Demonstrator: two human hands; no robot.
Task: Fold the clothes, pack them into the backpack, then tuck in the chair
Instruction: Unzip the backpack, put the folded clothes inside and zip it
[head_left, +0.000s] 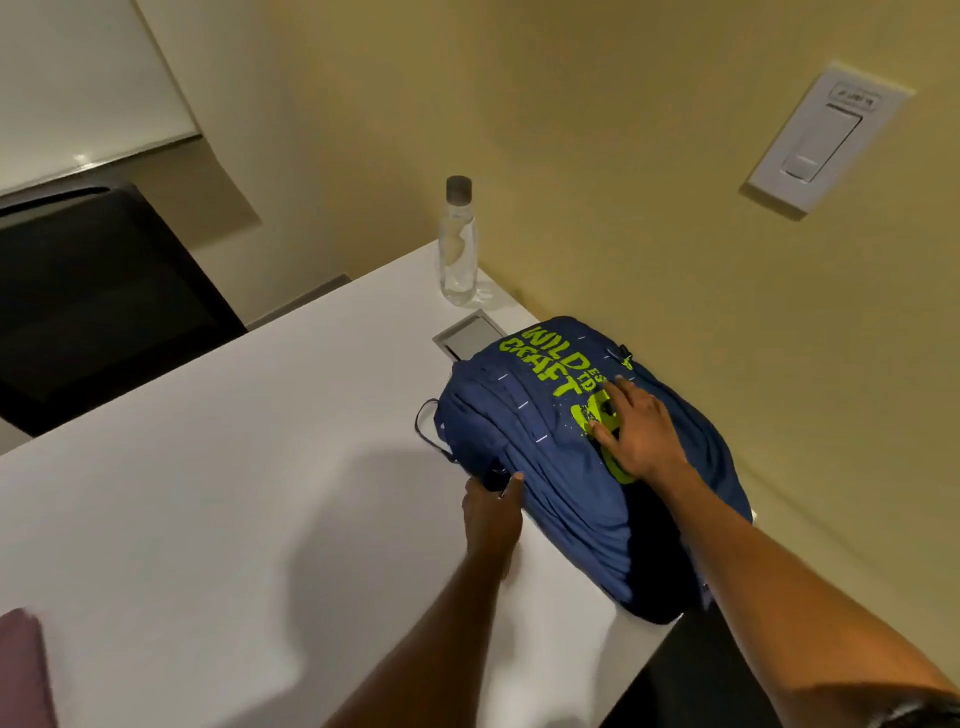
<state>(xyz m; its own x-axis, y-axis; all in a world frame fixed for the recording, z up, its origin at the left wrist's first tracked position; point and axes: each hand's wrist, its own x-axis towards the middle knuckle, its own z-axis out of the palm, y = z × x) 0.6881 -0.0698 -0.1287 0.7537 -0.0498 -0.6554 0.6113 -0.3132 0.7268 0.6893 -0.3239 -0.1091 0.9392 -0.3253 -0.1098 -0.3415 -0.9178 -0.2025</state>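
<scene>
Backpack (545, 467) — blue, lying front-up on the white table (234, 493), at the far right corner close to the wall, near a clear bottle (458, 244) and partly over a grey hatch (470, 338) set in the tabletop. Looks full and rounded; no loose clothes in sight, bar a blurred maroon shape (21, 670) at the near left edge, too unclear to name. Right hand (639, 441) laid flat on the printed front, fingers (623, 397) straight and spread, pressing down. Left hand (491, 514) at the near side seam, thumb and fingers closed on something small and dark there — probably a zip pull, though hard to be sure. Judged as the tail of the packing step: closing up. Calls next for holding the bulge down while drawing the zip along its track, keeping fabric clear of the teeth. After that, only the chair to tuck in, possibly the dark shape (93, 312) at far left, though too cut off to tell.
</scene>
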